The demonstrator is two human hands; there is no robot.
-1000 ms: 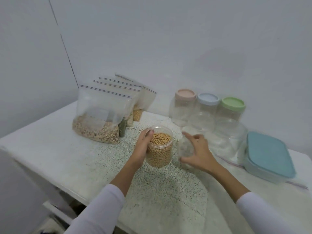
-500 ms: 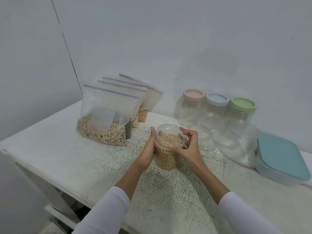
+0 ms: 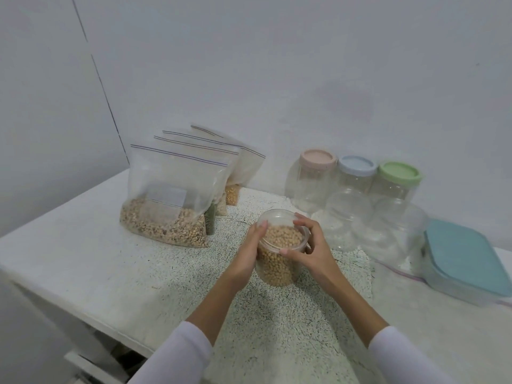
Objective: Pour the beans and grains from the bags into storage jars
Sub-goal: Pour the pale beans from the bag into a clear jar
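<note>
Both hands are closed around a clear round plastic jar filled with tan beans (image 3: 278, 254), which stands upright on the white speckled bench (image 3: 124, 267) near the middle of its front half. The left hand (image 3: 248, 252) cups the jar's left wall, thumb up at the rim. The right hand (image 3: 310, 249) curls over the right side of the mouth, thumb and fingers pressed on a clear plastic lid (image 3: 282, 228) that sits on the jar's top; whether the lid is fully seated I cannot tell. White sleeves cover both forearms near the front edge.

Toward the back left corner, well apart from the left hand, a row of clear zip-top bags leans one behind another. The front clear zip-top bag with brownish grains (image 3: 169, 200) is the largest in view; behind it a bag with dark green contents (image 3: 210, 221) peeks out, and farther back a bag with yellow kernels (image 3: 232, 194).

Just behind and to the right of the right hand stand empty clear jars: a pink-lidded clear jar (image 3: 314, 178), a blue-lidded clear jar (image 3: 357, 176) and a green-lidded clear jar (image 3: 399, 181) along the wall, with two clear-lidded empty jars (image 3: 347, 220) in front of them. At the right edge lies a rectangular clear box with a teal lid (image 3: 465, 259), beside a flat empty zip-top bag (image 3: 396, 275).
</note>
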